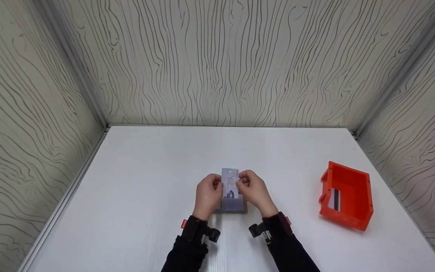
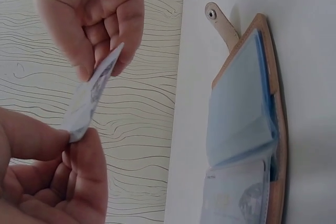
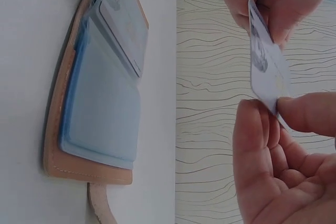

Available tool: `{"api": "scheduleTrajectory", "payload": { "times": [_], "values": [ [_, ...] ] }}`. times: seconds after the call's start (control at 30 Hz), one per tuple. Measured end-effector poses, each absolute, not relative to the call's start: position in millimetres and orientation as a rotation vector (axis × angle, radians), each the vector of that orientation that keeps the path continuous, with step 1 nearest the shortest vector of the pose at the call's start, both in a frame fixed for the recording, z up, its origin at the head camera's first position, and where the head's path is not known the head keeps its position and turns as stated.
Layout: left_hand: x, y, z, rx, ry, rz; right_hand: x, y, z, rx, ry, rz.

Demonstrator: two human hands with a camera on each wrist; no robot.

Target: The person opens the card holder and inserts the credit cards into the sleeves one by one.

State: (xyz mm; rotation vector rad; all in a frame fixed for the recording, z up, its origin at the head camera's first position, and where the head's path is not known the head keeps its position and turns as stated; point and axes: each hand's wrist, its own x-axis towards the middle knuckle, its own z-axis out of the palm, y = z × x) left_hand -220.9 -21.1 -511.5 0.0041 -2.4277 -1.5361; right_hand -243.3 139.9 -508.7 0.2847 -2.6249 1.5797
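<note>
A pale VIP card [image 1: 230,182] is held up between both hands by its two side edges. My left hand [image 1: 207,194] pinches one edge between thumb and fingers. On the opposite edge, my right hand [image 1: 257,192] pinches it the same way. Below the hands a tan card holder [image 2: 281,129] lies open on the table, its strap with a metal snap [image 2: 211,13] sticking out. It has clear bluish plastic sleeves [image 3: 102,103]; a similar card [image 3: 123,30] sits in one of them. The held card is apart from the sleeves in both wrist views.
An orange-red plastic bin [image 1: 366,200] stands on the right of the white table [image 1: 145,170], with a white card with a dark stripe [image 1: 334,199] in it. Wood-grain patterned panels [image 1: 217,68] enclose the table at the back and sides.
</note>
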Motion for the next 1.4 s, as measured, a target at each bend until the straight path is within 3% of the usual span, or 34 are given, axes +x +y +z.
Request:
{"api": "scheduleTrajectory", "payload": {
  "times": [1.4],
  "values": [
    [-230, -41, -549, 0.196, -2.466, -1.461, -261, 153, -547, 0.179, -2.955, 1.11]
  ]
}}
